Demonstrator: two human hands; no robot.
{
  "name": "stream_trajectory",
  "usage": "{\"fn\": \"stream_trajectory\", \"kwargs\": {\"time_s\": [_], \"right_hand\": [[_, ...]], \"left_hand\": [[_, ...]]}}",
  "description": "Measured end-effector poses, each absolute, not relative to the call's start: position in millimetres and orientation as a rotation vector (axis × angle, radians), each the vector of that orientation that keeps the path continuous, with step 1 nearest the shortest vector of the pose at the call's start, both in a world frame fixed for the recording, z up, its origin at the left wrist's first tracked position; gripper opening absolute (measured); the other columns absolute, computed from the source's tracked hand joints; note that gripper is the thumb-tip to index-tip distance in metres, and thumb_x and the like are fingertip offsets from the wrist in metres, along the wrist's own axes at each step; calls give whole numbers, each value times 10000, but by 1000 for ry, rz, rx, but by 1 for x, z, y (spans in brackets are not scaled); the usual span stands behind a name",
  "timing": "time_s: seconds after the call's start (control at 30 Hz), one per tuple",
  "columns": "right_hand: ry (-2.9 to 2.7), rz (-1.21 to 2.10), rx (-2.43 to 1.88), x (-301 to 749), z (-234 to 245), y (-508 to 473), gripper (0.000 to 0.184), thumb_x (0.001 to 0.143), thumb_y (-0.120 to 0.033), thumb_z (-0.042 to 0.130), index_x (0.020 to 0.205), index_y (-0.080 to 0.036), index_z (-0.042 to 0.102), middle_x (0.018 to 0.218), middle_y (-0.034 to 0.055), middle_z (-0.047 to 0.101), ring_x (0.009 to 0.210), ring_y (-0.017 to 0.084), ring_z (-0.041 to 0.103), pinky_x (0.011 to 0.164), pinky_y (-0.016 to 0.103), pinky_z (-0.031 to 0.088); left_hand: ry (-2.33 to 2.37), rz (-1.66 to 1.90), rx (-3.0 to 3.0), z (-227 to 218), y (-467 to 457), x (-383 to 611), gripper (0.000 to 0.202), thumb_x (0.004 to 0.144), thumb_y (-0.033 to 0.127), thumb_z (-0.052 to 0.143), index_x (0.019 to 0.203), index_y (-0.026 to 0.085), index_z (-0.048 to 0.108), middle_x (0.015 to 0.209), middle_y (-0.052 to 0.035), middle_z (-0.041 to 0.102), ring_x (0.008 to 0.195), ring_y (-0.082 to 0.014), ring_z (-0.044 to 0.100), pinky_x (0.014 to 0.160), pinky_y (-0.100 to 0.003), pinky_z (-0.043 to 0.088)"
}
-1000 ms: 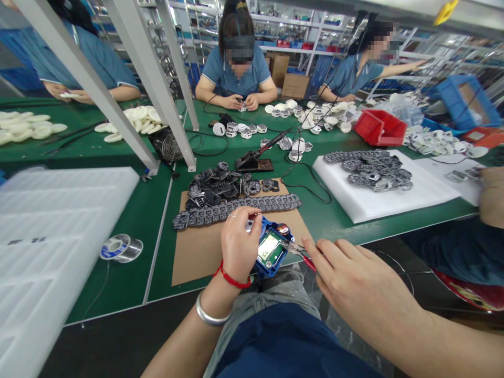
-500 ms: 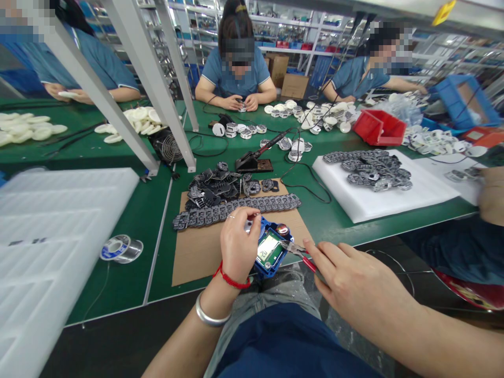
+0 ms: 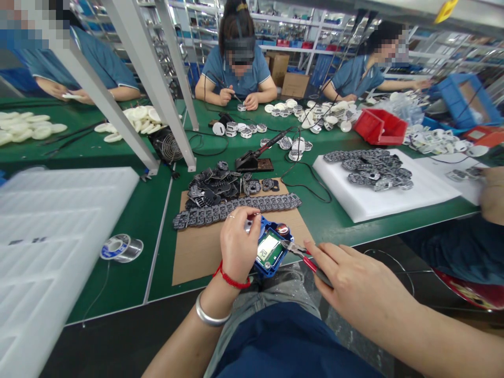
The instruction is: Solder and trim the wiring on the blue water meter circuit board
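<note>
My left hand (image 3: 238, 242) grips a blue fixture (image 3: 271, 250) holding a small board with a lit green display, at the near edge of a brown cardboard mat (image 3: 205, 247). My right hand (image 3: 356, 291) holds red-handled cutters (image 3: 301, 253), their metal tip touching the fixture's right side. A row of dark circuit boards (image 3: 236, 209) lies across the mat just beyond my left hand, with a loose pile of boards (image 3: 214, 186) behind it.
A solder spool (image 3: 120, 248) and a white foam tray (image 3: 47, 236) lie left. A soldering iron on its stand (image 3: 258, 157) sits behind the pile. White foam (image 3: 394, 197) with boards lies right, a red bin (image 3: 380, 127) beyond. Three people work across the green bench; another person's arm (image 3: 492, 194) is at right.
My hands and the fixture have stayed nearly still; the right hand shifted slightly. The person opposite has raised a tool in one hand.
</note>
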State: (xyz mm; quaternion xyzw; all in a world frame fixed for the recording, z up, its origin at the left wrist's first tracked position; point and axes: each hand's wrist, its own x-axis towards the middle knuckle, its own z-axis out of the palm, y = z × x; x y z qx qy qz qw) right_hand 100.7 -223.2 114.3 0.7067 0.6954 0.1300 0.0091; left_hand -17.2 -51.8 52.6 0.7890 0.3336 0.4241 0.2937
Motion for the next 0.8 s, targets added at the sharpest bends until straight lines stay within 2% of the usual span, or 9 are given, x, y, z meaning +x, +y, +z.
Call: {"fn": "stream_trajectory", "kwargs": {"time_s": [0.13, 0.4, 0.8], "right_hand": [[2199, 395, 2207, 102, 114, -224, 383, 749, -152, 627, 1118, -57, 663, 894, 90, 681, 716, 236, 634, 610, 393, 578], [2128, 174, 2309, 104, 112, -225, 399, 816, -165, 544, 1203, -89, 609, 980, 99, 673, 793, 236, 650, 688, 399, 587], [2080, -45, 2395, 104, 114, -224, 360, 837, -162, 534, 1187, -126, 610, 1007, 89, 680, 814, 225, 664, 741, 397, 582]], "left_hand": [[887, 1128, 2104, 53, -52, -18, 76, 861, 181, 547, 882, 187, 619, 885, -45, 650, 859, -183, 590, 808, -347, 454], [893, 1123, 2091, 52, -53, -20, 79, 863, 179, 544, 886, 187, 619, 889, -43, 650, 867, -178, 590, 817, -340, 453], [904, 1115, 2091, 54, -52, -18, 83, 862, 184, 543, 888, 190, 622, 900, -46, 656, 883, -186, 596, 828, -353, 457]]}}
